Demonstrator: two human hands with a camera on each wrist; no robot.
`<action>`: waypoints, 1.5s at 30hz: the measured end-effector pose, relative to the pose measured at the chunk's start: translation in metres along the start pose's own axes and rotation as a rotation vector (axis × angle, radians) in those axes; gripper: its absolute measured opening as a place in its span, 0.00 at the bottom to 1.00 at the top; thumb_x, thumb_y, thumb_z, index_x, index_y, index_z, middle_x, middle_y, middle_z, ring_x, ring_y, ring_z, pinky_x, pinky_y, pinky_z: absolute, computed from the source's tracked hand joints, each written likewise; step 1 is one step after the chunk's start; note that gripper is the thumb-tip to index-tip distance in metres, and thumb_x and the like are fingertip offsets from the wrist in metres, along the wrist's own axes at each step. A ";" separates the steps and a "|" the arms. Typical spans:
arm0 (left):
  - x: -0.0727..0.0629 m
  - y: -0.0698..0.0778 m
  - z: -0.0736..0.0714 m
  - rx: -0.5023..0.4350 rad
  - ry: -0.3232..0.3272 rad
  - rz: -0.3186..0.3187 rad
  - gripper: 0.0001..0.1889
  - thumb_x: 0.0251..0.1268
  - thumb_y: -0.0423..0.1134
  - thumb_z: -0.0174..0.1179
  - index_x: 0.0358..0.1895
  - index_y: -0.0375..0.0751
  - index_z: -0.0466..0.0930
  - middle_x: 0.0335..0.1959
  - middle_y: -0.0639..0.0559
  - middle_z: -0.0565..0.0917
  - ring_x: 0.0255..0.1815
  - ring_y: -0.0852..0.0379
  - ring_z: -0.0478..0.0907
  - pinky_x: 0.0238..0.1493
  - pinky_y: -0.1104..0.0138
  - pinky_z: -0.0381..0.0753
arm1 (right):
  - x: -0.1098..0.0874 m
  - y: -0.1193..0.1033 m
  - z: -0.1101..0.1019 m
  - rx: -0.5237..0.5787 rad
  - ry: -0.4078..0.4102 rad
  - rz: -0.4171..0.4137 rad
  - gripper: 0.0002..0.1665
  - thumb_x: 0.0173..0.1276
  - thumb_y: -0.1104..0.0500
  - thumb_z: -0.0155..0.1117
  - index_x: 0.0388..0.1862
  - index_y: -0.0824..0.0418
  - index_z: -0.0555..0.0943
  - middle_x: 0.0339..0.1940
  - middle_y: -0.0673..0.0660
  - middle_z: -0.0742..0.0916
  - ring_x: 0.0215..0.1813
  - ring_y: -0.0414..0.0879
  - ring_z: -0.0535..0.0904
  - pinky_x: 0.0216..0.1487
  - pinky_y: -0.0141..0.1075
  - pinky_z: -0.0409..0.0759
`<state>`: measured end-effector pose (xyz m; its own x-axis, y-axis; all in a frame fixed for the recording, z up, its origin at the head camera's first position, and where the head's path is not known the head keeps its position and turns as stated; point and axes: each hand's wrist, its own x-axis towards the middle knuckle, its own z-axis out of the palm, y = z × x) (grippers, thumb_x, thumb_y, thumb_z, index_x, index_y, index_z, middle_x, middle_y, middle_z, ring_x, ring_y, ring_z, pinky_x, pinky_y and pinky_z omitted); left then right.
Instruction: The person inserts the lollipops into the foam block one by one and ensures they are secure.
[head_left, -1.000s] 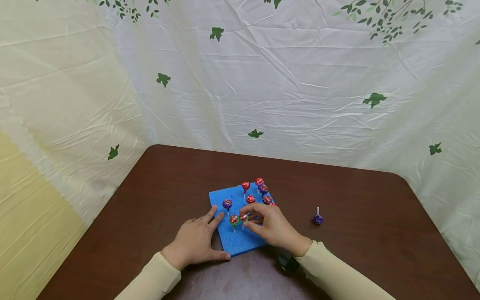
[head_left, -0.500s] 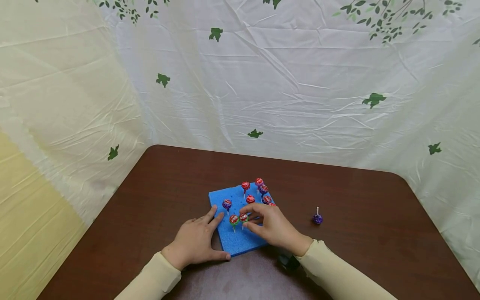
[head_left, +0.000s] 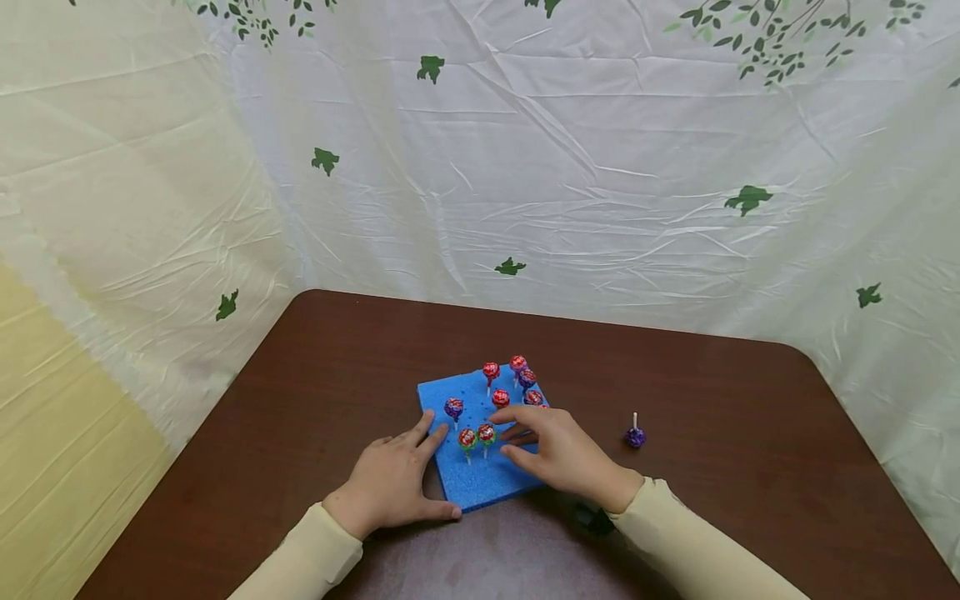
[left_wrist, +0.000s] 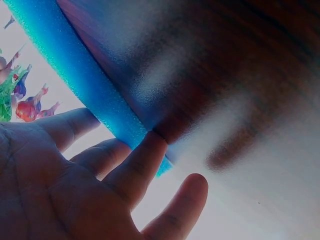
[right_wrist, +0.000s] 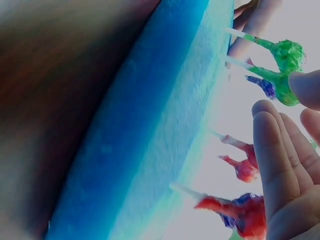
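A blue foam board [head_left: 480,486] lies on the table with several wrapped lollipops stuck upright in it by their sticks. My left hand [head_left: 393,483] rests at the board's left edge, fingers spread and thumb at the near corner. Two red-and-green lollipops, a left one [head_left: 467,438] and a right one [head_left: 486,433], stand side by side near the board's middle. Just right of that pair, my right hand [head_left: 566,454] hovers over the board with parted fingers and holds nothing. In the right wrist view its fingers [right_wrist: 272,155] are loosely extended near a green-wrapped lollipop [right_wrist: 287,92]. It partly hides the board's right side.
A purple lollipop [head_left: 635,437] sits head down on the brown table [head_left: 720,467], right of the board, stick pointing up. Another purple lollipop [head_left: 453,407] stands at the board's left, and red ones, such as one lollipop [head_left: 491,371], toward its back right. White curtains hang behind.
My right hand has let go of the right red-and-green lollipop and drawn back slightly to the right, its fingers parting. The lollipop stays upright in the foam. The left hand has not moved.
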<state>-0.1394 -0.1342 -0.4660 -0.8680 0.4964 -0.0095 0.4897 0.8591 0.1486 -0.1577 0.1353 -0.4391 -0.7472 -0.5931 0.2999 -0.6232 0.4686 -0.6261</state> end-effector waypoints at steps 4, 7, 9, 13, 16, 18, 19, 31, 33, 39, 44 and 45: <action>0.000 -0.001 0.000 -0.002 0.005 -0.002 0.60 0.44 0.83 0.56 0.77 0.45 0.62 0.78 0.41 0.57 0.67 0.42 0.71 0.60 0.46 0.73 | -0.006 -0.002 -0.009 -0.018 0.020 -0.024 0.28 0.61 0.68 0.74 0.61 0.60 0.79 0.56 0.55 0.84 0.46 0.45 0.87 0.47 0.40 0.83; 0.000 -0.001 0.000 -0.003 0.003 -0.005 0.60 0.44 0.83 0.56 0.77 0.46 0.61 0.78 0.41 0.57 0.67 0.42 0.71 0.60 0.45 0.73 | -0.012 -0.002 -0.016 -0.027 0.052 -0.049 0.30 0.60 0.69 0.75 0.61 0.58 0.79 0.55 0.53 0.84 0.45 0.44 0.87 0.46 0.39 0.84; 0.000 -0.001 -0.001 -0.008 0.000 -0.006 0.60 0.44 0.83 0.57 0.77 0.46 0.61 0.78 0.41 0.57 0.67 0.42 0.71 0.60 0.45 0.73 | -0.017 -0.002 -0.022 -0.037 0.072 -0.066 0.30 0.59 0.70 0.75 0.60 0.58 0.79 0.54 0.53 0.84 0.44 0.43 0.86 0.45 0.39 0.84; -0.001 -0.001 -0.002 -0.020 -0.005 -0.001 0.60 0.45 0.82 0.57 0.78 0.45 0.61 0.78 0.41 0.57 0.68 0.42 0.71 0.60 0.45 0.72 | -0.029 0.000 -0.033 -0.024 0.107 -0.090 0.31 0.56 0.74 0.75 0.59 0.59 0.80 0.52 0.53 0.85 0.43 0.43 0.87 0.42 0.40 0.85; -0.001 -0.001 -0.003 -0.020 -0.005 0.001 0.60 0.45 0.82 0.57 0.78 0.45 0.61 0.78 0.41 0.56 0.68 0.42 0.71 0.60 0.45 0.72 | -0.040 0.002 -0.041 -0.014 0.138 -0.086 0.32 0.54 0.76 0.75 0.58 0.60 0.80 0.50 0.52 0.85 0.42 0.42 0.86 0.40 0.41 0.85; 0.000 -0.001 -0.003 -0.020 -0.004 0.003 0.60 0.45 0.82 0.57 0.78 0.46 0.61 0.78 0.41 0.56 0.68 0.42 0.71 0.60 0.45 0.72 | -0.047 0.003 -0.047 -0.026 0.163 -0.081 0.32 0.54 0.76 0.75 0.57 0.59 0.81 0.50 0.50 0.85 0.41 0.41 0.86 0.39 0.40 0.85; 0.000 -0.001 -0.003 -0.020 -0.004 0.003 0.60 0.45 0.82 0.57 0.78 0.46 0.61 0.78 0.41 0.56 0.68 0.42 0.71 0.60 0.45 0.72 | -0.051 0.004 -0.050 -0.030 0.176 -0.079 0.32 0.54 0.76 0.75 0.57 0.58 0.81 0.49 0.50 0.85 0.41 0.40 0.86 0.38 0.40 0.85; 0.000 -0.002 -0.002 -0.023 -0.008 0.000 0.60 0.44 0.82 0.57 0.78 0.46 0.61 0.78 0.42 0.56 0.68 0.42 0.71 0.61 0.45 0.72 | -0.091 0.036 -0.083 -0.154 0.383 0.013 0.28 0.56 0.75 0.74 0.55 0.58 0.82 0.47 0.52 0.87 0.40 0.41 0.85 0.38 0.28 0.82; 0.000 -0.002 -0.002 -0.022 -0.007 -0.001 0.60 0.44 0.82 0.57 0.78 0.46 0.61 0.78 0.42 0.56 0.68 0.42 0.71 0.61 0.45 0.72 | -0.097 0.044 -0.086 -0.161 0.393 0.054 0.28 0.58 0.75 0.73 0.55 0.56 0.82 0.47 0.52 0.87 0.41 0.39 0.85 0.38 0.28 0.82; 0.000 -0.002 -0.002 -0.021 -0.004 0.002 0.60 0.44 0.82 0.57 0.77 0.46 0.61 0.78 0.42 0.57 0.68 0.42 0.71 0.60 0.45 0.72 | -0.109 0.064 -0.089 -0.208 0.438 0.117 0.27 0.58 0.74 0.73 0.55 0.56 0.82 0.45 0.53 0.87 0.40 0.37 0.84 0.37 0.26 0.81; 0.000 -0.002 -0.001 -0.019 0.000 0.003 0.60 0.44 0.83 0.57 0.77 0.46 0.61 0.78 0.41 0.57 0.68 0.42 0.71 0.60 0.45 0.72 | -0.114 0.075 -0.088 -0.218 0.415 0.191 0.26 0.59 0.73 0.73 0.56 0.61 0.81 0.47 0.55 0.87 0.40 0.40 0.84 0.37 0.26 0.81; 0.000 -0.002 -0.001 -0.017 0.000 0.003 0.60 0.44 0.83 0.57 0.77 0.46 0.61 0.78 0.41 0.57 0.68 0.42 0.71 0.60 0.45 0.72 | -0.115 0.077 -0.087 -0.218 0.398 0.212 0.26 0.59 0.73 0.73 0.57 0.61 0.80 0.48 0.56 0.86 0.41 0.42 0.85 0.37 0.26 0.81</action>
<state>-0.1406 -0.1363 -0.4651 -0.8665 0.4991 -0.0088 0.4909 0.8553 0.1658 -0.1402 0.2965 -0.4590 -0.8664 -0.1941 0.4601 -0.4501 0.7027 -0.5511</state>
